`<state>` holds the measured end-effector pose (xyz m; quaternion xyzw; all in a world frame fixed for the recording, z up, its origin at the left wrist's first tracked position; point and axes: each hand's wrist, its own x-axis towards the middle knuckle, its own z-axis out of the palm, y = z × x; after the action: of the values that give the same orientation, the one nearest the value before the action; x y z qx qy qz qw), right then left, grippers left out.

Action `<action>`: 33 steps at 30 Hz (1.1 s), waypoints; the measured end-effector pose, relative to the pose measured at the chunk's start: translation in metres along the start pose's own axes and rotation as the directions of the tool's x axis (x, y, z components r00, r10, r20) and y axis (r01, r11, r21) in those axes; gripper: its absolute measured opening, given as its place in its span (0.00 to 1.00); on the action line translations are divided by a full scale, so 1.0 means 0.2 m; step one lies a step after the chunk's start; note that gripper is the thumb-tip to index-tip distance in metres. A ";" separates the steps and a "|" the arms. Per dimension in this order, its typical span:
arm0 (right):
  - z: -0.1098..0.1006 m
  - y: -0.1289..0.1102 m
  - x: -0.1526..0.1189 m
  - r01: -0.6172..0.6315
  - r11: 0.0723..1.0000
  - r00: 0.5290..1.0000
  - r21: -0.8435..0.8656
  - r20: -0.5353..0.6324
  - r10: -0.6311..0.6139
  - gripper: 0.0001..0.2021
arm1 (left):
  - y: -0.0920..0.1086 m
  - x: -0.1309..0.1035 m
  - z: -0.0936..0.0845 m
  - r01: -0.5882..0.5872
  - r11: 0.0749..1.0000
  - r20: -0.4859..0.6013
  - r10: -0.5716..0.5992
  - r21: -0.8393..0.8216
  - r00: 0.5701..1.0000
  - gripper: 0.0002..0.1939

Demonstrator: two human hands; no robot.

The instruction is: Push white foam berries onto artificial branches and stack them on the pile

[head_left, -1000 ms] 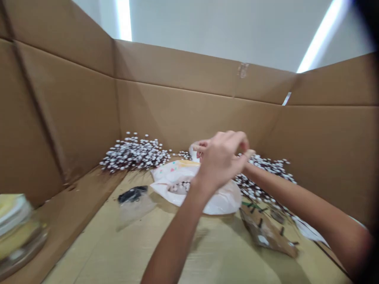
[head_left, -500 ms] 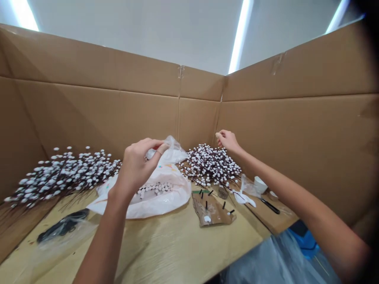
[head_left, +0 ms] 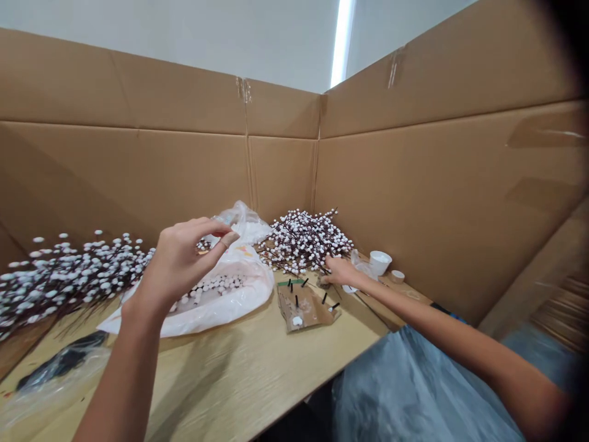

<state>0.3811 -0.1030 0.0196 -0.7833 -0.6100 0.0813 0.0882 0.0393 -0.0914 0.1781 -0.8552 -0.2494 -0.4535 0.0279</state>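
My left hand (head_left: 181, 264) is raised over a white plastic bag (head_left: 243, 307), thumb and fingertips pressed together in a pinch; whatever lies between them is too small to make out. Inside the bag are loose white beads (head_left: 221, 283). At the right, my right hand (head_left: 340, 270) reaches down in front of a pile of white-berry sprigs (head_left: 308, 239), its fingers and thumb apart. Its fingertips are close to a small round brown piece (head_left: 323, 281); contact is unclear. Just left of it lies a torn cardboard piece (head_left: 306, 313) with several short black sticks standing in it.
More white-berry sprigs (head_left: 92, 270) lie at the left. A clear bag with something black (head_left: 62, 362) is at front left. A white cup (head_left: 380, 263) and a small lid-like container (head_left: 397, 277) stand at the right. Tall cardboard walls (head_left: 184, 159) enclose the table (head_left: 257, 362).
My right hand has come down from above the berry sprigs to the table beside the cardboard piece. My left hand keeps its pinch over the bag. The view has turned to the right.
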 end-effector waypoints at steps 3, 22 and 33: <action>0.01 -0.01 -0.01 0.002 0.999 0.999 -0.039 -0.048 -0.004 0.16 | 0.02 0.00 0.00 0.012 1.000 0.014 -0.012 -0.020 1.000 0.08; -0.35 -0.03 0.37 -0.021 0.996 0.917 0.087 -0.395 0.053 0.16 | 0.02 -0.03 -0.09 0.029 0.996 -0.016 -0.028 0.079 0.999 0.12; -0.39 0.06 0.62 0.026 0.975 0.873 0.222 -0.480 0.086 0.14 | 0.00 -0.05 -0.15 0.106 0.987 0.082 -0.117 0.123 0.990 0.12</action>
<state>0.4404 0.0117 0.0909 -0.7731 -0.5430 -0.0496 0.3241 0.0129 -0.1033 0.1882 -0.8559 -0.3243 -0.4005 0.0419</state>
